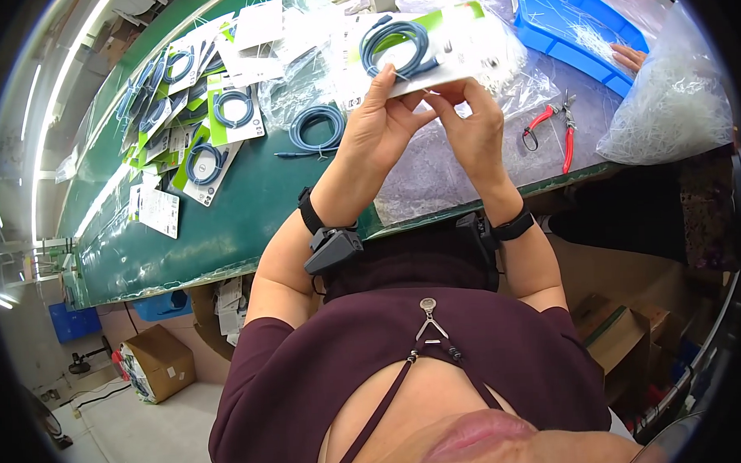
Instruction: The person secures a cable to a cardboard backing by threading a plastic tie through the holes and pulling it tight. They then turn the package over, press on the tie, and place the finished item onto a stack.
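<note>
"Report on the hands first."
"Left hand (383,121): thumb pressed to the front of a white-and-green card (461,34), fingers behind it. Right hand (474,120): thumb and fingertips drawn together at the card's lower edge, close by the left's fingers. Whether they pinch anything thin, I cannot tell from here."
"And the piece itself?"
"Raised above the bench, tilted, a blue cable coil (420,44) lying against its face. Whether it is fastened there is not visible; I judge this one unfinished."
"What stands done?"
"A heap of carded cables (234,110) to the left, overlapping. They look complete, though many are partly covered and I can't vouch for each."
"Left over?"
"One loose coil (314,145) on the green tabletop (247,211), with no card on it, so likely outstanding."
"Supplies?"
"Pale thin strips in the blue tray (569,69), a co-worker's hand (629,57) beside them. Red-handled cutters (569,139) lie to the right, untouched."
</note>
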Demonstrator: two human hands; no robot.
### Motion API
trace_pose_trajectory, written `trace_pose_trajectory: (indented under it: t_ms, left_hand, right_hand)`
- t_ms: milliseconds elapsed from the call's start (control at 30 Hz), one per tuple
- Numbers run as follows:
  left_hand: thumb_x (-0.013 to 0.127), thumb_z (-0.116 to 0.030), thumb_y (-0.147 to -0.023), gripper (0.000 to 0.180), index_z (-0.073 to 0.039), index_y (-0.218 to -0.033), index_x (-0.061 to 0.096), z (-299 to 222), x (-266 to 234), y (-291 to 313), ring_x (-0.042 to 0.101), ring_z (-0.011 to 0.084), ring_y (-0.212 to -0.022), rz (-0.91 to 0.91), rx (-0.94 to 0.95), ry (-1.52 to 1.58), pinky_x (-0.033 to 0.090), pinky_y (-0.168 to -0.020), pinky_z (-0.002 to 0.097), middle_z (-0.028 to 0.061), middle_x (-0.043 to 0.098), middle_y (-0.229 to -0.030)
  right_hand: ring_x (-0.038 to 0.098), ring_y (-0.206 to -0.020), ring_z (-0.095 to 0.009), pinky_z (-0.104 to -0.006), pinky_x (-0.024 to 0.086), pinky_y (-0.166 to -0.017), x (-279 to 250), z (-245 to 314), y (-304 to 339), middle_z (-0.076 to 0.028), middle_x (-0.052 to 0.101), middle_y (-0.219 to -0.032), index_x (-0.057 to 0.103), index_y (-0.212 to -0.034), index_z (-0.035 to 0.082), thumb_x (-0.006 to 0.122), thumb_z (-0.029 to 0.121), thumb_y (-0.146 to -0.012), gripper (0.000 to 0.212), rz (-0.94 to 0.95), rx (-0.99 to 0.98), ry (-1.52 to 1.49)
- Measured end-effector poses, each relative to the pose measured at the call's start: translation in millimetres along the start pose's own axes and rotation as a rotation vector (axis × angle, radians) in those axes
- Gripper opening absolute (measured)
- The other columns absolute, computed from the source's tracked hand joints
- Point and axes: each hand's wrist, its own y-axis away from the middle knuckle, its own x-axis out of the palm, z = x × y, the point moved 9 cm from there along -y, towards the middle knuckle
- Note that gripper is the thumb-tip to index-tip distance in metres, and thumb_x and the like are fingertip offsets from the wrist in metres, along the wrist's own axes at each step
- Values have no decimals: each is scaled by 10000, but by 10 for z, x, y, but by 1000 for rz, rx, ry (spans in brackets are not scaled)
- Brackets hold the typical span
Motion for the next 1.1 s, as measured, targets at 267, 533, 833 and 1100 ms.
trace_pose_trajectory:
  t_ms: [267, 533, 833, 1100]
  left_hand:
    - [642, -302, -892, 403, -59, -1187, 518, -10, -180, 21, 536, 180, -1085, -86, 100, -222, 395, -968, 480, 55, 611, -1095]
    - [645, -332, -886, 368, -57, -1121, 576, 81, -201, 98, 557, 152, -1012, -108, 40, -354, 421, -887, 362, 43, 636, -1055]
    - [688, -297, -862, 355, -43, -1088, 589, 19, -102, 190, 584, 153, -941, -181, 21, -424, 440, -774, 310, 46, 638, -1024]
    - [665, -284, -879, 348, 4, -1062, 594, 8, -192, 195, 590, 170, -947, -234, -22, -368, 476, -820, 297, 68, 641, -998]
  right_hand:
    - [610, -808, -111, -247, 484, -710, 220, -429, 151, -55, 669, -933, 642, -1012, -1, 648, 32, -854, 161, 123, 303, -264]
    - [618, -791, -142, -277, 483, -717, 86, -448, 186, -69, 674, -880, 623, -1010, 6, 652, 10, -824, 188, -126, 188, -358]
    - [610, -881, -139, -275, 475, -779, -9, -446, 227, -81, 669, -976, 607, -1031, -2, 644, -31, -813, 224, -188, 167, -374]
    - [601, -818, -224, -311, 481, -733, -31, -351, 243, -102, 646, -934, 611, -1011, 14, 678, -5, -783, 239, -46, 154, -206]
